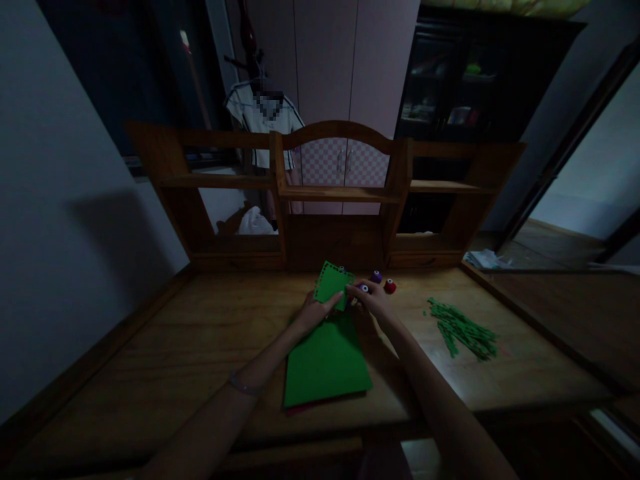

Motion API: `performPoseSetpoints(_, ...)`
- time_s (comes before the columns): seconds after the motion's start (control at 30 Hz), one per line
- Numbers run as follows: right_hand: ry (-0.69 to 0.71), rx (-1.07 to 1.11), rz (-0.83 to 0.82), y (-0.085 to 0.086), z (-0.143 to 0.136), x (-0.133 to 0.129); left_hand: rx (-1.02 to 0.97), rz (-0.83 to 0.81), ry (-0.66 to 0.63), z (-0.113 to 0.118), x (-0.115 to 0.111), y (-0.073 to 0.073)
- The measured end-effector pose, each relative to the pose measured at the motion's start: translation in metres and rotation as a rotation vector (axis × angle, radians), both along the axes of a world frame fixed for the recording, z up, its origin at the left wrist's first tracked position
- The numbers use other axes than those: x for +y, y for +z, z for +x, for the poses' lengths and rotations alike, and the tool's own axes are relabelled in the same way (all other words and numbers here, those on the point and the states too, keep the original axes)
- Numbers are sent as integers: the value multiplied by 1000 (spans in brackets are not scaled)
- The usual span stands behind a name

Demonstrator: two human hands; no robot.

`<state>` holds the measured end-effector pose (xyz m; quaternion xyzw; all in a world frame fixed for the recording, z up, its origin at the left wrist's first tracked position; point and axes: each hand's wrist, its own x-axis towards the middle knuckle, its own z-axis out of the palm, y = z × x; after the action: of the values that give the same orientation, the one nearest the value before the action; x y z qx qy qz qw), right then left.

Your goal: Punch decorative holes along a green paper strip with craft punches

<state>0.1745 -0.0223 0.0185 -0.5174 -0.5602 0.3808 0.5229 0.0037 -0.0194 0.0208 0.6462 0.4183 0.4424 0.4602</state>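
My left hand (315,312) grips a small green card (331,283) by its lower part, thumb on top. Rows of small cut-out holes run along the card's top and left edges. At the card's right edge, my right hand (371,297) is closed round a small purple craft punch (365,289) with a white-ringed top; the fingers partly cover it. Just beyond stand another purple punch (376,276) and a red punch (390,286). Under my hands lies a stack of larger green sheets (327,363), with a reddish edge showing beneath.
A loose heap of narrow green paper strips (463,330) lies to the right on the wooden desk (200,333). A wooden shelf unit (340,194) rises along the desk's back edge. White papers (487,259) lie beyond the desk's right side. The room is dim.
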Motion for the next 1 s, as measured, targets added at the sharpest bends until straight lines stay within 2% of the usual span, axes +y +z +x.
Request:
performPoseSetpoints(0.37,85,4,-22,3,0,-2,-77,-32,-3,2,-2,-3)
performPoseSetpoints(0.5,108,-53,-23,7,-2,-6,-40,-21,45,2,5,-11)
performPoseSetpoints(0.63,118,-75,13,7,-2,-4,-23,-14,25,1,12,-20)
performPoseSetpoints(0.87,108,-78,58,4,-2,-1,21,-4,26,-1,6,-8)
performPoseSetpoints(1.0,75,-81,65,4,-2,0,71,71,-3,-2,8,-5)
